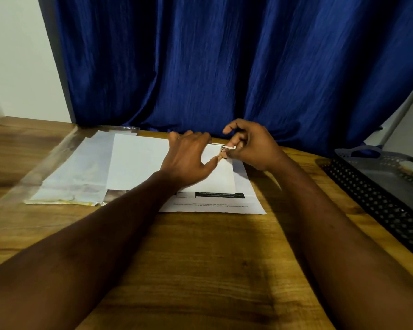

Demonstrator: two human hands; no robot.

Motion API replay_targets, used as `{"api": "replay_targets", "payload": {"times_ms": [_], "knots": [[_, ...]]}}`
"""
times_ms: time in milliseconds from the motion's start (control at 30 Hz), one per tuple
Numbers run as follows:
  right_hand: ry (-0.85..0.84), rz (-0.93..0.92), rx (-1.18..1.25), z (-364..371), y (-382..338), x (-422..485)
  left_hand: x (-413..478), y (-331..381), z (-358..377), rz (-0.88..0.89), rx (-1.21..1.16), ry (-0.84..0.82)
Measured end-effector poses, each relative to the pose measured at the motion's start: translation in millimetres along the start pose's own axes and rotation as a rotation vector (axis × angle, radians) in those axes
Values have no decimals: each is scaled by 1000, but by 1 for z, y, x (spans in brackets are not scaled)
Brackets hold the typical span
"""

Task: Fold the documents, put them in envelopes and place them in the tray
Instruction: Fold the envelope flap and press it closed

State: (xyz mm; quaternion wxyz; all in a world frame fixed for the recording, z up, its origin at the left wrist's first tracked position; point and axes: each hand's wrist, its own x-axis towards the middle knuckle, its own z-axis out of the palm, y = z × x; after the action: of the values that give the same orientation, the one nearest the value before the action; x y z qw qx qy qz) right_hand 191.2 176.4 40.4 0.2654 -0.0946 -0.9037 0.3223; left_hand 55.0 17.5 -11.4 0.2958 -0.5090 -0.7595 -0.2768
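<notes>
Head view: the left hand lies flat with its fingers spread, pressing down on the top sheet. The right hand pinches that sheet's far right corner between curled fingers. The top sheet rests on a printed document at the middle of the counter.

The likely trouble is a crooked fold. If the pinched corner is pulled while the flat hand lets the paper slide, the edges will not meet and the sheet may not fit an envelope. The printed document underneath could also be dragged along.

Counted: two hands, one top sheet, one printed document, one dark tray well apart at the right, and one wrapped pile of paper at the left, whose number of pieces cannot be told.
</notes>
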Motion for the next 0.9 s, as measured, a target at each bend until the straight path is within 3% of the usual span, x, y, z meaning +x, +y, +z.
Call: {"api": "replay_targets", "payload": {"times_ms": [233, 433, 667, 900], "knots": [[-40, 56, 177, 5, 12, -1, 0, 0, 0, -3, 8, 2], [-12, 61, 89, 12, 20, -1, -2, -1, 4, -6, -23, -18], [33, 38, 152, 22, 24, 0, -3, -3, 6, -28, -22, -31], [-44, 187, 310, 23, 24, -5, -2, -5, 4, -57, -27, -26]]}}
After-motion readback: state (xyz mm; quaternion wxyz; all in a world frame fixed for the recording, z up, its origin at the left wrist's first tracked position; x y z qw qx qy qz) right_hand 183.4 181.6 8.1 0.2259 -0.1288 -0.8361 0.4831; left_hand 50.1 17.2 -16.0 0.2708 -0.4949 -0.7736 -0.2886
